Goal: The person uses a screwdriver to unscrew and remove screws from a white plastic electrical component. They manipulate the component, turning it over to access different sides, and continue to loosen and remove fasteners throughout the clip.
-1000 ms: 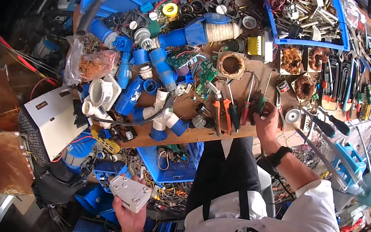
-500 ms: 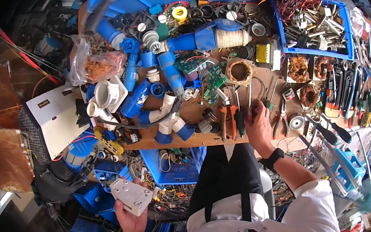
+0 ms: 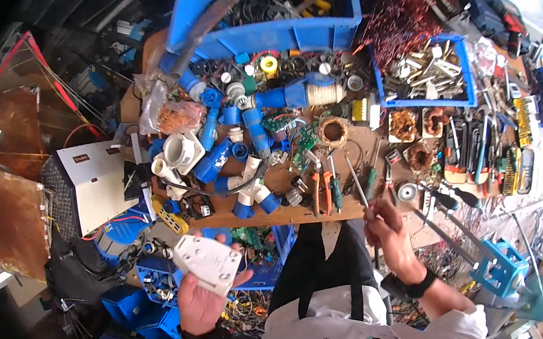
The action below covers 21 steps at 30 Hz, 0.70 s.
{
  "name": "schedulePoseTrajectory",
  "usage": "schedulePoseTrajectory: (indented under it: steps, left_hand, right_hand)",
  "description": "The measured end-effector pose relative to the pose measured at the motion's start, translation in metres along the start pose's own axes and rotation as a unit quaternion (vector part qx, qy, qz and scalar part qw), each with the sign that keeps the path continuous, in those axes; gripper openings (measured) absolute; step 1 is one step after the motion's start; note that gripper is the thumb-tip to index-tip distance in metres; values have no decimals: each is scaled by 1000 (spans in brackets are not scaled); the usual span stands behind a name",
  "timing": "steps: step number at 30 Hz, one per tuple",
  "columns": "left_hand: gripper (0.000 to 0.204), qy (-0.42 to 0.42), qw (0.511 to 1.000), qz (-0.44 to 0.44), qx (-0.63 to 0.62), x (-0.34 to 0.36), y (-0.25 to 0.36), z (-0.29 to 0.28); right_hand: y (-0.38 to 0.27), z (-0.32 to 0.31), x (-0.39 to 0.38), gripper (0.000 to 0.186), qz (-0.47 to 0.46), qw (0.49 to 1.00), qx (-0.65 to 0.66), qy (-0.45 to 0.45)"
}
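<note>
Casing of flat white plastic [image 3: 207, 262] in the left hand [image 3: 201, 306], slim tool with a straight metal shaft [image 3: 357, 184] in the right hand [image 3: 390, 239]

The brown wooden bench [image 3: 292, 217] stands in a cluttered room, with blue and white plastic pipe fittings [image 3: 251, 175] crowding its left part. A deep blue plastic bin [image 3: 284, 45] sits at its back edge, a shallow blue plastic tray [image 3: 431, 104] of metal pieces toward the back right corner.

The casing lies just off the front edge, holed face up, on the left palm; that grip holds it, thumb at its right side. The right grip is pinched narrow around the tool near the same edge, the shaft slanting back and leftward over the bench.

Fingers mostly cover the tool's handle, and the casing's underside is hidden. Glare washes out the bench's right end; whether the shaft touches anything is unclear.
</note>
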<state>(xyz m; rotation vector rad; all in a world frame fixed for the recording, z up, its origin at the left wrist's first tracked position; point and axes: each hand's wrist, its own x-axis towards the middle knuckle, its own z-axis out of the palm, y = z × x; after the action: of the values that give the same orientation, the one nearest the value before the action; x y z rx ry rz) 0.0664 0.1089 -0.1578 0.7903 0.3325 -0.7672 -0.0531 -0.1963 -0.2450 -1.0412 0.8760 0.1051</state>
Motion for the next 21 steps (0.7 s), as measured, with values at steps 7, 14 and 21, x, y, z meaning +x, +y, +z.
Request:
schedulePoseTrajectory:
  steps: [7,14,21]
  left_hand:
    - [63,-144,987,61,-19,7,-7,87]
    - [58,-270,953,134,33,-6,-9,155]
    - [52,-228,971,67,-27,-13,-16,159]
  right_hand:
    - [-66,5,-127,25,-134,987,-49,-79]
    - [-93,-4,-189,25,-216,967,-42,-130]
    - [-39,-68,-84,17,-75,995,58,-30]
